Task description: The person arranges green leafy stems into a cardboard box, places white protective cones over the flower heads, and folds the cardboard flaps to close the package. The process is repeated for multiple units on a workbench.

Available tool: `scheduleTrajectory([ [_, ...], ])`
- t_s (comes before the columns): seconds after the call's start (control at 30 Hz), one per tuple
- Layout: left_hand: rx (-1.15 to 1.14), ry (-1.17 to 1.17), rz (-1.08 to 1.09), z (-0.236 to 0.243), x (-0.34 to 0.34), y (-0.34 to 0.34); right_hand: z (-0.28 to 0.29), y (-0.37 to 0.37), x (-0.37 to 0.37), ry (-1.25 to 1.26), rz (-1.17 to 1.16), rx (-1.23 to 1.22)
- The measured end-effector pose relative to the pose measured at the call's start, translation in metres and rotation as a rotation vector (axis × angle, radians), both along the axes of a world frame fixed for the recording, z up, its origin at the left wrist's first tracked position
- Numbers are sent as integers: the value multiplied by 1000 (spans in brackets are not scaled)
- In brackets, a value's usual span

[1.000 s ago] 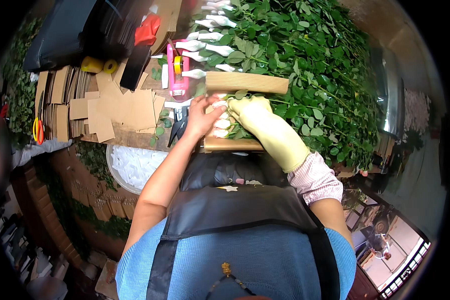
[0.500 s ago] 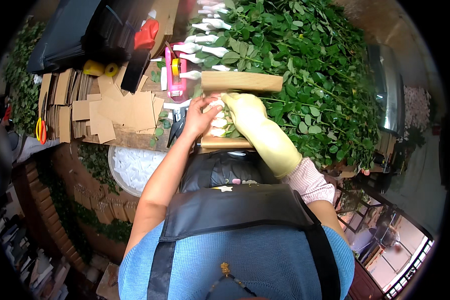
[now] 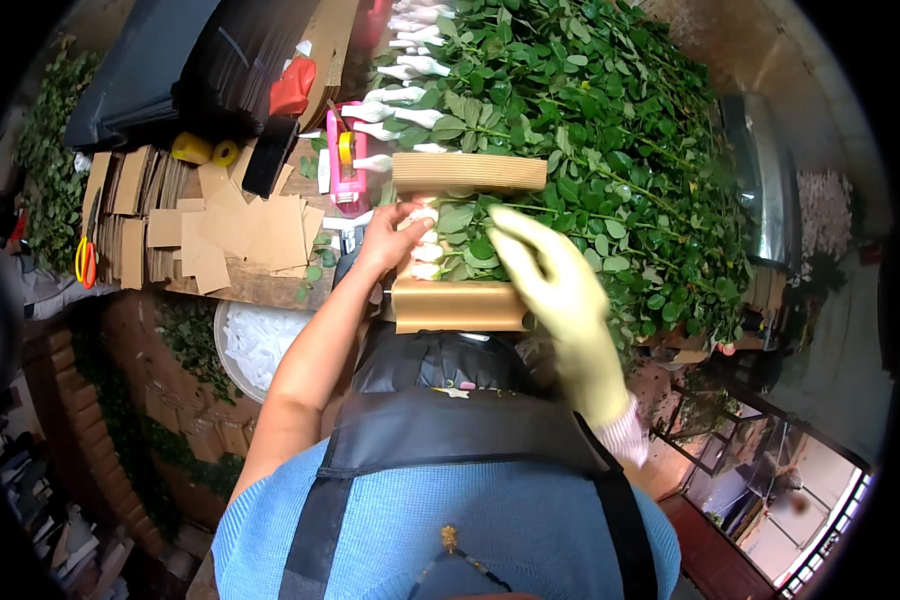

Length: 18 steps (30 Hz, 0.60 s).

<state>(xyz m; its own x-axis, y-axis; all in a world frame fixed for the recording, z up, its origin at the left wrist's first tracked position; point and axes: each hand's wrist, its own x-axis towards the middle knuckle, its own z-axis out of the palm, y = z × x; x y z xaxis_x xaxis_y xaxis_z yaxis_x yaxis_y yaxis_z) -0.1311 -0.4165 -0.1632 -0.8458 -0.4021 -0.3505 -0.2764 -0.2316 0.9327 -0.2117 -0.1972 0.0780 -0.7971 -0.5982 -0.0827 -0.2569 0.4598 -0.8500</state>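
Note:
My bare left hand (image 3: 392, 238) is curled at the top of a row of cream rose heads (image 3: 426, 262), thumb and fingers closed on one of them. The roses lie between the two raised sides of a brown corrugated cardboard wrap (image 3: 460, 310), their leafy stems pointing right. In a pale yellow rubber glove, my right hand (image 3: 550, 275) hovers above the stems near the wrap's right end. Its thumb and fingers are apart, and nothing shows in them.
Leafy rose stems (image 3: 610, 160) cover the right side, with white-netted heads (image 3: 395, 95) along their left edge. A pink tape dispenser (image 3: 347, 190), cardboard pieces (image 3: 245, 235) and orange-handled scissors (image 3: 87, 262) lie left. White sleeves (image 3: 260, 340) fill a tub below the table edge.
My gloved right hand has drawn back from the rose heads, moving right and toward me, its fingers spreading. My left hand stays at the roses. The near side of the wrap shows wider.

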Motion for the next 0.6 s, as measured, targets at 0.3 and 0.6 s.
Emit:
scheduleTrajectory([
  [0.3,-32,-5,14,12,-2,8,-104,138,43,-931,-67,194],
  [0.6,-302,-11,-30,-10,2,-1,-52,115,9,-838,22,528],
])
